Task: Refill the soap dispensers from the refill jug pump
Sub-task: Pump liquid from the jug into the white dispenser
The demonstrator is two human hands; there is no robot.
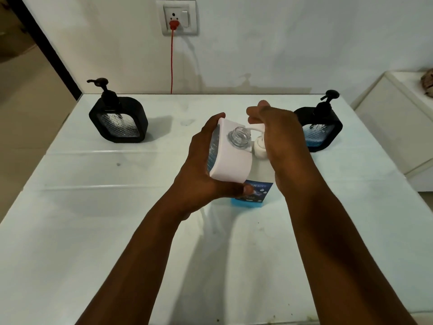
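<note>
Head view: wide bare white bench [93, 231] spreads toward the near edge. Three dispensers: two black ones, far left [118, 123] and far right [321, 130], and a white uncapped dispenser [230, 158] gripped by the left hand [201, 170], tilted beside the refill jug [254, 194]. The right hand [281, 137] presses its pump [259, 146], fingers curled over it.

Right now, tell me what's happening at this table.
A person is refilling soap dispensers. The left hand grips a white dispenser, cap off, tilted so its open neck sits by the spout of the refill jug. The right hand rests on the jug's pump. Two black dispensers stand further back: the left one looks empty, the right one holds some blue soap.
</note>
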